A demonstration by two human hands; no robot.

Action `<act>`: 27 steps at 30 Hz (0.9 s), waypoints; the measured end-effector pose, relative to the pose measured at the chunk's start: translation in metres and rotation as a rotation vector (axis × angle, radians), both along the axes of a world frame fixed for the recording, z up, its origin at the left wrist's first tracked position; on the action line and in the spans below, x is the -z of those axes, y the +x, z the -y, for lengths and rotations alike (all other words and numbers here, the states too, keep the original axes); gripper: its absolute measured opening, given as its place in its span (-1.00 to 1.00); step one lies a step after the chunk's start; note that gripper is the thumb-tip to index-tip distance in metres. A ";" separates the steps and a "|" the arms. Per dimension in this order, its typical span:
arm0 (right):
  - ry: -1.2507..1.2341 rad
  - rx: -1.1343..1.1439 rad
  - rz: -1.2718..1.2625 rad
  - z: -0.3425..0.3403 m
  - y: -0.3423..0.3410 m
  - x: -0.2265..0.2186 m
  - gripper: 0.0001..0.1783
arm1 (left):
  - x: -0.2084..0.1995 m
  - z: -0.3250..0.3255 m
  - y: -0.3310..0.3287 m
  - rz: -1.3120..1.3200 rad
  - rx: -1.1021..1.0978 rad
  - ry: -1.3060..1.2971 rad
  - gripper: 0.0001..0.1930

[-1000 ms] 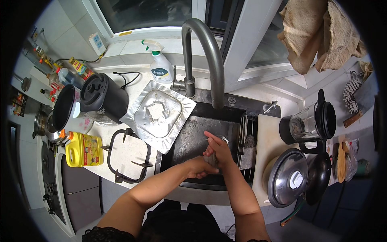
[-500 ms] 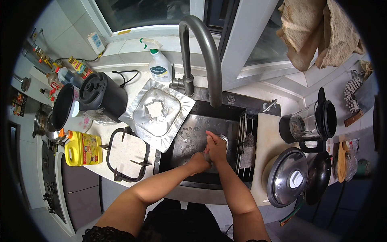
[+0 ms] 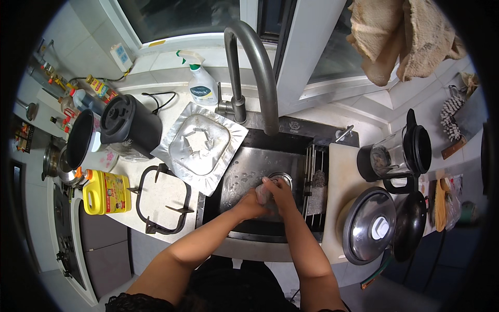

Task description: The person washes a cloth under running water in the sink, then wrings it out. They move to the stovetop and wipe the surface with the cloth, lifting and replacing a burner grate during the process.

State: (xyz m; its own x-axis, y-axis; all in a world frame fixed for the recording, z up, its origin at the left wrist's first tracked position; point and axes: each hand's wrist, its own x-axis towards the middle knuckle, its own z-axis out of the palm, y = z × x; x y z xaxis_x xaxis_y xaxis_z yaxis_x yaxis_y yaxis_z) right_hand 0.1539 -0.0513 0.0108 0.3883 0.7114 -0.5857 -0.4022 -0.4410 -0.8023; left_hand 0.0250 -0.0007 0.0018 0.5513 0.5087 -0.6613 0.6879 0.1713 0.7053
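Observation:
Over the dark sink (image 3: 241, 171), both of my hands are together around a small, crumpled, pinkish-grey wad (image 3: 263, 193) that looks like a wet cloth. My left hand (image 3: 250, 206) is closed on it from the left. From the right, my right hand (image 3: 282, 195) grips it, with fingers wrapped and partly hidden. The round drain (image 3: 283, 179) lies just beyond my right hand. Above the sink arches the grey faucet (image 3: 249, 49), and no water stream shows from it.
Left of the sink lie a foil stove liner (image 3: 234, 136), a black burner grate (image 3: 189, 200) and a yellow jug (image 3: 106, 192). A wire rack (image 3: 310, 179) holds a grey scrubbing pad (image 3: 316, 195). On the right stand a cutting board (image 3: 340, 166), a lidded pot (image 3: 361, 234) and a blender jug (image 3: 390, 156).
My hands have shifted slightly, with the grip loosened and more of the pinkish-grey wad showing between them. The whole view has moved a little; the surrounding things stay put.

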 end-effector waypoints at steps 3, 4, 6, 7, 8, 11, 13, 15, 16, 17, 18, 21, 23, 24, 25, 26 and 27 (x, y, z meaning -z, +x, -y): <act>-0.012 0.020 -0.246 0.013 0.006 -0.011 -0.70 | 0.019 -0.005 -0.014 0.198 -0.034 -0.315 -0.45; 0.059 0.066 -0.335 0.019 0.012 -0.001 -0.69 | 0.011 -0.008 -0.016 0.305 -0.135 -0.511 -0.44; 0.159 0.116 -0.401 0.028 0.012 0.004 -0.63 | -0.009 -0.013 -0.021 0.514 -0.347 -0.902 -0.40; 0.186 0.121 -0.378 0.031 0.010 -0.003 -0.60 | -0.015 -0.015 -0.019 0.511 -0.418 -0.895 -0.36; 0.214 0.127 -0.356 0.034 0.007 -0.007 -0.56 | -0.021 -0.016 -0.015 0.508 -0.489 -0.888 -0.33; 0.230 0.014 -0.178 0.047 0.006 -0.002 -0.49 | -0.016 -0.019 -0.015 0.621 -0.676 -0.740 -0.32; 0.233 -0.200 -0.103 0.061 0.009 -0.004 -0.49 | -0.018 -0.024 -0.015 0.625 -0.876 -0.627 -0.34; 0.256 -0.387 -0.081 0.072 0.012 -0.012 -0.58 | -0.033 -0.027 -0.015 0.720 -0.932 -0.735 -0.34; 0.239 -0.329 -0.031 0.072 0.010 -0.015 -0.59 | -0.041 -0.027 -0.015 0.765 -0.957 -0.793 -0.33; 0.222 -0.270 0.019 0.070 0.006 -0.018 -0.60 | -0.043 -0.027 -0.015 0.817 -0.890 -0.842 -0.32; 0.208 -0.216 0.065 0.067 0.000 -0.020 -0.59 | -0.048 -0.025 -0.015 0.846 -0.848 -0.853 -0.33; 0.234 -0.046 0.077 0.048 -0.005 -0.028 -0.58 | -0.058 -0.021 -0.013 0.973 -0.656 -0.963 -0.44; 0.264 -0.173 0.092 0.041 -0.010 -0.026 -0.64 | -0.062 -0.013 -0.011 0.933 -0.621 -0.748 -0.51; 0.276 -0.234 0.107 0.039 -0.010 -0.024 -0.66 | -0.068 -0.011 -0.009 0.916 -0.599 -0.647 -0.54; 0.357 -0.284 0.470 0.039 -0.008 -0.016 -0.72 | -0.076 -0.010 -0.009 0.898 -0.612 -0.619 -0.58; 0.392 -0.241 0.728 0.040 -0.006 -0.011 -0.73 | -0.076 -0.011 -0.009 0.887 -0.634 -0.561 -0.58; 0.425 -0.200 0.981 0.039 -0.005 -0.015 -0.74 | -0.075 -0.012 -0.011 0.874 -0.663 -0.501 -0.58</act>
State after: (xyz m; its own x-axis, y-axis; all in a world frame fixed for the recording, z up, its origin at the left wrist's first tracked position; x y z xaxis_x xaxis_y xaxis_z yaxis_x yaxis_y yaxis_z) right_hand 0.1487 -0.0907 0.0255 0.4069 0.8853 0.2253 0.5452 -0.0375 -0.8375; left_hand 0.0139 0.0117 0.0765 0.6399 0.6562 -0.3999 -0.3147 0.6985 0.6427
